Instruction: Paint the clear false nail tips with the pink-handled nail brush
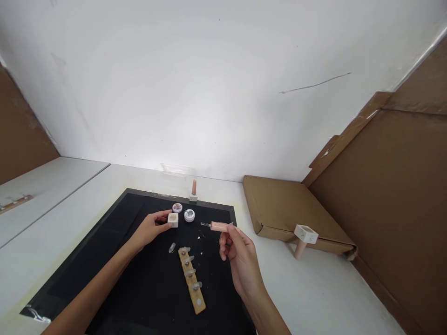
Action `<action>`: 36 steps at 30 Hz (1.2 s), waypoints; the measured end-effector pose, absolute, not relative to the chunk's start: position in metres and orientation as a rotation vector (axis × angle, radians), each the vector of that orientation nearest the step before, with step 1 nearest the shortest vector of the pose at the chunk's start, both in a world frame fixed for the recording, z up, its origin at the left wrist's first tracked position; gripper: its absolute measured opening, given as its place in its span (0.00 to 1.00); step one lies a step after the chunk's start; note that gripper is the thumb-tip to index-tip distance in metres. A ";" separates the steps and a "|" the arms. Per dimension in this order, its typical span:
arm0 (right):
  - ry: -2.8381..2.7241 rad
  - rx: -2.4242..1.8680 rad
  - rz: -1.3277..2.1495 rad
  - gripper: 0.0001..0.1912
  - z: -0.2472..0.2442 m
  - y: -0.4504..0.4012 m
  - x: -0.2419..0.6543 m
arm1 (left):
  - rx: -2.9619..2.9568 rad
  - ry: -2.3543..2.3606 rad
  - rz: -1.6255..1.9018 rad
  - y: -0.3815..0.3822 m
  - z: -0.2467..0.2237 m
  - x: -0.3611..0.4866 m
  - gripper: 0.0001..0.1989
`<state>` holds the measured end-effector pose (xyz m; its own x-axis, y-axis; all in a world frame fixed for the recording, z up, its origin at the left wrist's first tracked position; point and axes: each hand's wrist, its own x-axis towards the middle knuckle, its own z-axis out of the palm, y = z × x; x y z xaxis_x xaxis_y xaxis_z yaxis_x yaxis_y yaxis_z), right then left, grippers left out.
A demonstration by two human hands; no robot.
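My left hand (152, 227) grips a small square white bottle (173, 220) between thumb and fingers, over the black mat. In my right hand (240, 253) is a pink brush cap (219, 226), held level, its brush tip pointing left toward the bottle but apart from it. Two small round pots, one with pinkish contents (177, 207) and one with grey-silver contents (189, 215), stand just behind and beside the bottle. Nearer me lies a wooden strip (192, 280) bearing several clear nail tips. A loose clear tip (172, 247) rests left of the strip.
A pink-capped bottle (193, 190) stands at the black mat's (139, 288) back edge. On the right is a flat cardboard box (289, 207), with another pink-capped bottle (306, 234) upside down at its front edge. Another strip (16, 204) lies far left.
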<state>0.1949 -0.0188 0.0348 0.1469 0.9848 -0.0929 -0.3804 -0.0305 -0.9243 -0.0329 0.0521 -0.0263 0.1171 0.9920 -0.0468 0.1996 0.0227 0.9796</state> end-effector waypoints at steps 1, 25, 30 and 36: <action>-0.774 -1.045 1.296 0.18 0.034 -0.018 0.195 | 1.398 1.287 0.985 0.053 -0.028 -0.033 0.26; -0.759 -1.142 1.315 0.21 0.026 -0.008 0.195 | 1.805 1.258 0.573 0.038 -0.008 -0.065 0.09; -0.758 -1.159 1.309 0.22 0.024 -0.006 0.195 | 1.922 1.261 0.452 0.029 -0.014 -0.048 0.13; -0.771 -1.180 1.307 0.22 0.023 -0.005 0.194 | 1.921 1.285 0.547 0.027 -0.015 -0.033 0.06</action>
<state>0.1943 -0.0054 0.0230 0.1618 0.9694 -0.1845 -0.3075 -0.1281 -0.9429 -0.0326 0.0273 -0.0150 0.4047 0.9128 -0.0549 0.5931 -0.2163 0.7755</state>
